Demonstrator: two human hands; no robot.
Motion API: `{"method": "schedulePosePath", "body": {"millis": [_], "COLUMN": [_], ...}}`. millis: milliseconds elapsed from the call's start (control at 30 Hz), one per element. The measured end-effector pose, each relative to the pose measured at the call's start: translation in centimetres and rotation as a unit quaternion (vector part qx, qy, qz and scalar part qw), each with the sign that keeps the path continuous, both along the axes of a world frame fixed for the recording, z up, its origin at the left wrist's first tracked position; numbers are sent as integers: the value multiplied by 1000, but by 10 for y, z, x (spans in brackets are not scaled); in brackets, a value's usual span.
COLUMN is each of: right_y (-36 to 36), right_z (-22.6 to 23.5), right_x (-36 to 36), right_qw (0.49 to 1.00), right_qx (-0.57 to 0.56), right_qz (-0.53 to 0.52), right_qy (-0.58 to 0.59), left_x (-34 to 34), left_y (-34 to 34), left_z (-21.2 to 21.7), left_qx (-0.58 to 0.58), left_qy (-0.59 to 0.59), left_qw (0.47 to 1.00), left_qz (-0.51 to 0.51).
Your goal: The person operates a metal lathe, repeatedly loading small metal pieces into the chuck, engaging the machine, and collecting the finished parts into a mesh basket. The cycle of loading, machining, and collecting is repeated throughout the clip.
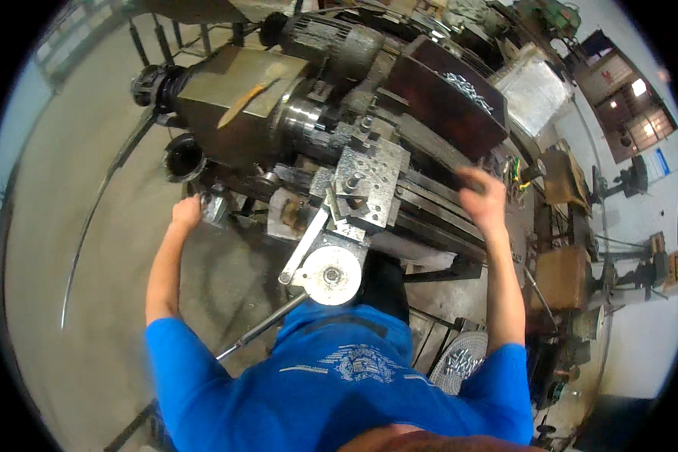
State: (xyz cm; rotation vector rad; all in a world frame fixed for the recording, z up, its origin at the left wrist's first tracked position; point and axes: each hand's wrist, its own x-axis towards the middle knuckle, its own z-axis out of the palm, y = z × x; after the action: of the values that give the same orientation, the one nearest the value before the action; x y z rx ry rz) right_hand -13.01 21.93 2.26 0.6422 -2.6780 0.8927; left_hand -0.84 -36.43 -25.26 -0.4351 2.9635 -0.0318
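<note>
My left hand [187, 212] is closed in a fist at the headstock side of a metal lathe, beside a small grey metal part [215, 209]. What its fingers grip is hidden. Over the lathe bed [437, 207], my right hand [484, 197] is raised with its fingers curled in. Its fingertips are blurred, and I cannot make out what is in them. Between the hands sits the tool post [369, 177], with a lever [306, 245] and a round pale handwheel [331, 276] below it. The shiny chuck [303, 117] lies to the far left of the post.
A brush with a yellow handle [241, 104] rests on the headstock cover [211, 84]. Behind the bed, a dark bin [437, 102] holds small metal parts [468, 92]. More metal parts [463, 363] lie in a woven basket [446, 374] near my right elbow. A motor [331, 47] stands at the back.
</note>
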Motion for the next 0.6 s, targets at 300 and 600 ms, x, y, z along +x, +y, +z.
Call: {"method": "schedulePosePath", "body": {"millis": [300,600], "right_y": [-189,-218], "right_z": [-9,-15], "right_x": [-95,-103], "right_qw": [939,920], "right_qx": [129,203], "right_qz": [310,284], "right_qy": [-74,-176], "left_x": [120,200], "left_y": [-101,-43], "left_z": [225,185], "left_qx": [-81,57], "left_qy": [224,158], "left_qw": [956,887], "left_qz": [172,430]}}
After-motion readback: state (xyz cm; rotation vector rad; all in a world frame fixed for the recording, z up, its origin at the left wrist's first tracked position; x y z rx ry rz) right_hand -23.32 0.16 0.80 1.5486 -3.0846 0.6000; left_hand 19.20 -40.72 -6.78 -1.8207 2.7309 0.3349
